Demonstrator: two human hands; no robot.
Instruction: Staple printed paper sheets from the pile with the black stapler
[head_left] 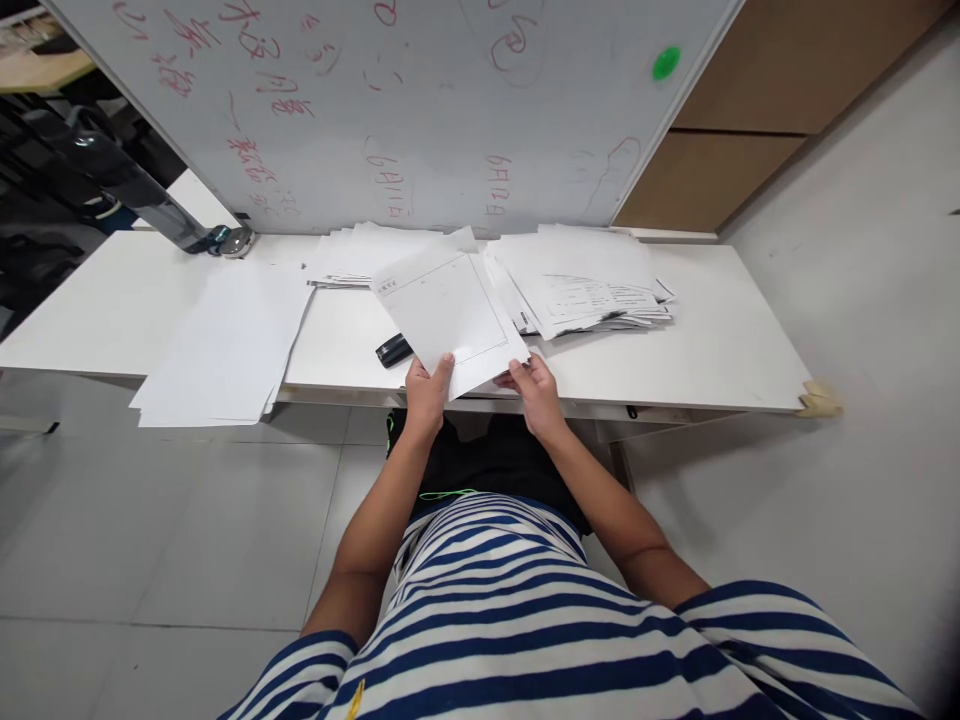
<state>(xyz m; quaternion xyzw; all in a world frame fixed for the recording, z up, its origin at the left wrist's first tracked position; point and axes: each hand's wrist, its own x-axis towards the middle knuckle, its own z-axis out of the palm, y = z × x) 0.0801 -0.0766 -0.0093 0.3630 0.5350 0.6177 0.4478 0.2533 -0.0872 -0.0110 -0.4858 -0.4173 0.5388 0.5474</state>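
Both of my hands hold white paper tilted above the desk's front edge. The top sheet [457,310] carries a thin printed frame and a little text at its upper left corner. My left hand [429,392] pinches the near left edge, thumb on top. At the near right corner my right hand [536,388] grips the paper with its thumb over the top; its fingers underneath are partly hidden. A small black object [394,350], perhaps a stapler, lies just left of the paper, partly covered by it.
A pile of printed papers [592,285] lies on the white desk [735,340] to the right. Another stack [360,250] is behind. Blank sheets [225,340] overhang the front edge at left. A whiteboard [435,110] with red writing stands at the back, beside a dark bottle-like object [142,185].
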